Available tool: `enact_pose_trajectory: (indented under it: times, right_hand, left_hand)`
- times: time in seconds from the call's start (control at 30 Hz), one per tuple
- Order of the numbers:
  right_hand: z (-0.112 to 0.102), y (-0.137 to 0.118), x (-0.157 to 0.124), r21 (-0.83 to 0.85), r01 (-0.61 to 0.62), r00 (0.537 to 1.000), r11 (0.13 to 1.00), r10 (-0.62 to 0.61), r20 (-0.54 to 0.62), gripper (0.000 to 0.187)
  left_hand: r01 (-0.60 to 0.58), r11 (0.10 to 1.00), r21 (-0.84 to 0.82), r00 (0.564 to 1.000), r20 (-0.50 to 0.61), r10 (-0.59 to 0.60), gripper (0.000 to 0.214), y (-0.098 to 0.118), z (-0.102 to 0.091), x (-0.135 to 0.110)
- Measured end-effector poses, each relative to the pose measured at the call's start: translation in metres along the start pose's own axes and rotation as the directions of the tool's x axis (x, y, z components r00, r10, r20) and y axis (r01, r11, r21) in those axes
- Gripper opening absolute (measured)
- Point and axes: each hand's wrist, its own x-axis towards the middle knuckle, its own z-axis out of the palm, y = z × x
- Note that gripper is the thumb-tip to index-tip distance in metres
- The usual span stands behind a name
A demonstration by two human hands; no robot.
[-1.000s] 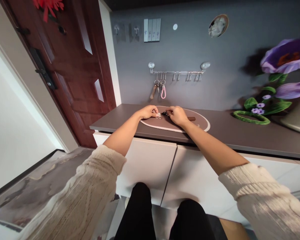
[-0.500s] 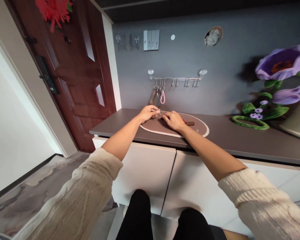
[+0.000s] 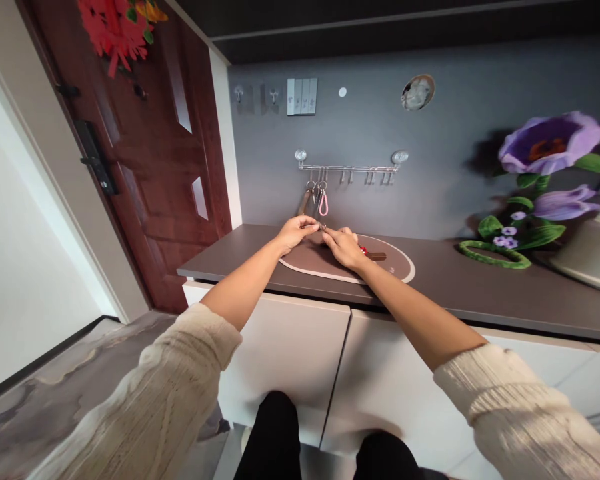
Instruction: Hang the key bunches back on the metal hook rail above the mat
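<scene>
Over the left part of an oval brown mat [image 3: 400, 263], my left hand [image 3: 295, 235] is closed, pinching a small silver key ring [image 3: 322, 227] between thumb and fingers. My right hand [image 3: 344, 247] meets it there, its thumb and forefinger closed on the ring's near side. Finer detail of the ring is too small to make out. Just right of my right hand, a brown strap-like piece [image 3: 377, 256] with a red part lies on the mat, partly hidden by that hand.
Behind my hands, a clear hook rail [image 3: 350, 169] on the grey wall carries keys with a pink loop [image 3: 323, 204]. Purple plush flowers [image 3: 553, 150] and a beige lampshade-like object [image 3: 587, 250] stand on the right of the counter [image 3: 445, 283]. A dark red door [image 3: 165, 167] is at left.
My right hand has moved slightly left and its fingertips now meet the key ring at my left hand. The view has tilted up a little.
</scene>
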Motion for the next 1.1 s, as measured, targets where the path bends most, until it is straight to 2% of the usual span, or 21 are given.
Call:
enact_pose_trajectory:
  times: [0.13,0.43,0.63,0.73,0.87,1.1]
  right_hand:
    - [-0.0043,-0.0018,0.0014,0.074,-0.028,0.998,0.997,0.033,-0.062,0.041]
    - [-0.0081,-0.0034,0.0033,0.124,-0.055,0.992,0.991,0.068,-0.11,0.035]
    - [-0.0077,-0.0016,0.0047,0.068,-0.083,0.985,0.994,0.092,-0.146,0.03]
    - [-0.0069,-0.0021,0.004,-0.012,-0.036,0.992,0.999,0.034,-0.12,0.031]
    - [-0.0059,-0.0025,0.0031,-0.036,-0.009,0.995,0.999,0.005,-0.1,0.029]
    - [-0.0073,-0.0031,0.0034,0.196,-0.076,0.977,0.978,0.112,-0.183,0.02]
  left_hand:
    - [0.012,1.0,-0.014,1.0,0.017,-0.011,0.031,0.0016,0.0028,-0.0019]
    - [0.045,0.999,0.007,0.996,0.075,-0.045,0.031,-0.0002,0.0058,-0.0028]
    - [0.099,0.994,-0.041,0.986,0.137,-0.092,0.037,-0.0025,0.0064,-0.0029]
    - [0.043,0.999,-0.011,0.994,0.098,-0.041,0.033,-0.0008,0.007,-0.0032]
    - [-0.075,0.983,0.166,0.993,0.099,0.059,0.028,0.0011,0.0062,-0.0032]
    - [-0.105,0.971,0.213,0.994,0.061,0.094,0.029,-0.0016,0.004,-0.0008]
